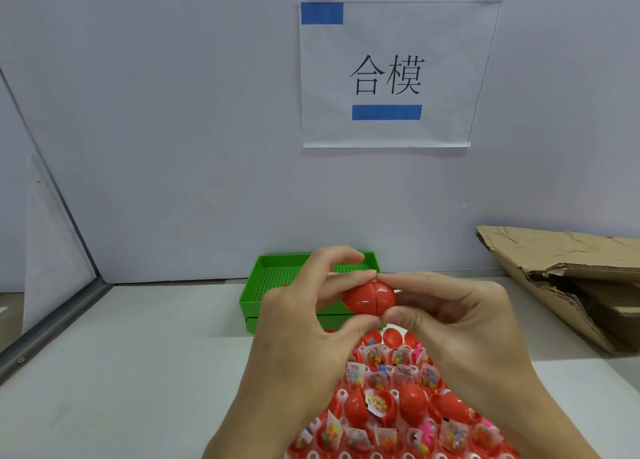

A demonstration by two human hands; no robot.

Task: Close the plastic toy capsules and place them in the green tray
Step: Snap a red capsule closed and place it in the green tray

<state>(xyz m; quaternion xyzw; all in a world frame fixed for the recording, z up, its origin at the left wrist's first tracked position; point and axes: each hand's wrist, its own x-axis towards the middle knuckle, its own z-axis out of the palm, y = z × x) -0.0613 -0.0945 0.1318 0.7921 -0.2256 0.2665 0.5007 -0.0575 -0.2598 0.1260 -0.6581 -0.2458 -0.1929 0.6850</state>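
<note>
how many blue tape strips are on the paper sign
2: one blue tape strip covers the paper sign's top left corner; the other lies level under the two printed characters. None looks hidden.

Plenty of bare table [121, 372] on the left, wide open all the way up to the green tray [250, 296]. Right side is tighter, a flattened cardboard box [568, 278] sprawls there. Tray sits against the back wall [173, 129], and the near lane is packed with open red capsules [398, 403]
</note>
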